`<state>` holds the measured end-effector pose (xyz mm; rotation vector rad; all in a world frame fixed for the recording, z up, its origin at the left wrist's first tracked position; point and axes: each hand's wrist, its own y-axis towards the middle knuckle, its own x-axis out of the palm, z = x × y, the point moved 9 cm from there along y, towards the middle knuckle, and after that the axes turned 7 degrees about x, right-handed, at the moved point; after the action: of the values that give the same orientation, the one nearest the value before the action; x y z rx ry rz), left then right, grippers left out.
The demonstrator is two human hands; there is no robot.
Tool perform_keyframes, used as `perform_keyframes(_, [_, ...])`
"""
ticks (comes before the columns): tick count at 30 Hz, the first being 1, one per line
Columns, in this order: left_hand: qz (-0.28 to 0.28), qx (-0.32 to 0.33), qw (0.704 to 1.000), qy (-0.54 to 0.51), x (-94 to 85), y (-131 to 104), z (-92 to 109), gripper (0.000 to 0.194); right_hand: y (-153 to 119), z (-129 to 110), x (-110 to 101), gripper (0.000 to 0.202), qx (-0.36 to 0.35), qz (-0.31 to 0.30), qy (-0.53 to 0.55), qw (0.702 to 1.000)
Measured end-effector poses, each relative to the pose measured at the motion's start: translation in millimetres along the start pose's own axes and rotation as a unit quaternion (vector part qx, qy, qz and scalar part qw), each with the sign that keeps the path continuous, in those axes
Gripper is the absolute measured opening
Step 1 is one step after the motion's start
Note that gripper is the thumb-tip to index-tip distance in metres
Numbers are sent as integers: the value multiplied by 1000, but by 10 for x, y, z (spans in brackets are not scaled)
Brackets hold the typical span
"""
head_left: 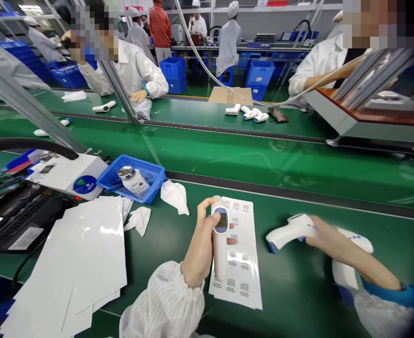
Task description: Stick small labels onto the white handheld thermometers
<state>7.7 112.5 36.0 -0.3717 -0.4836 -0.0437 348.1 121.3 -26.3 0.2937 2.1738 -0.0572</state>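
Note:
My left hand (200, 241) is closed around a white infrared thermometer (220, 256), held upright with its blue-framed screen toward me and my thumb at the screen's edge. Beneath it lies a sheet of printed labels (244, 263) on the green table. At the right, my right hand (321, 232), somewhat blurred and with a blue band at the wrist, grips a second white thermometer (287, 233), which lies tilted with its blue end to the left. Further white thermometers (358, 239) rest under and behind my right forearm, partly hidden by it.
Blank white sheets (97, 244) are stacked at the left. Behind them stand a blue tray (154, 185) with a metal-topped bottle (134, 183), crumpled wipes (176, 196) and a white device (83, 173). Across the green belt (228, 152), co-workers sit near more thermometers (251, 114).

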Motion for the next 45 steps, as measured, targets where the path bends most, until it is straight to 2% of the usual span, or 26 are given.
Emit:
perform_keyframes(2, [-9,-8,1000,6,86,-21,-49,29,-32,-113,-120,29,14,7,-121,993])
perform_keyframes(3, [-13,-12,1000,10,125,-36,-69,30,-50,-267,-179,32,12,15,-152,988])
perform_keyframes(4, [-17,-15,1000,14,163,-53,-85,33,-79,-491,-230,33,-3,25,-139,990])
perform_keyframes(6, [-24,-16,999,21,228,-96,-97,37,-171,-1021,-206,29,-35,-18,-8,999])
perform_keyframes(9, [-37,-1,999,33,303,-165,-76,46,-351,-1854,-85,16,-101,-102,205,968])
perform_keyframes(10, [-42,5,998,39,321,-186,-66,50,-387,-2052,-67,15,-113,-106,249,956])
perform_keyframes(12, [-55,23,997,56,347,-220,-41,61,-408,-2284,-31,11,-111,-99,302,942])
perform_keyframes(15, [-59,57,993,90,338,-246,8,74,-388,-2374,-61,5,-101,-50,318,941])
perform_keyframes(18, [-46,73,990,109,307,-252,38,75,-425,-2426,-172,9,-132,-1,288,949])
perform_keyframes(23, [-53,79,990,108,330,-259,62,76,-563,-2578,-247,7,-216,4,263,940])
perform_keyframes(27, [-63,83,988,116,348,-255,81,76,-591,-2571,-299,16,-215,43,269,938])
perform_keyframes(29, [-67,79,988,114,347,-244,87,76,-570,-2524,-320,17,-187,29,326,926])
perform_keyframes(30, [-70,74,989,108,345,-237,87,75,-553,-2505,-305,18,-168,0,364,916])
perform_keyframes(33, [-82,56,992,73,340,-213,74,77,-531,-2514,-148,20,-111,-144,429,885])
perform_keyframes(35, [-93,51,993,56,341,-203,66,79,-535,-2531,-70,19,-93,-194,423,880])
perform_keyframes(40, [-103,47,991,77,348,-211,39,82,-483,-2499,-77,17,-93,-114,414,898])
perform_keyframes(45, [-121,37,990,67,403,-245,26,83,-481,-2463,-56,17,-93,-68,416,902])
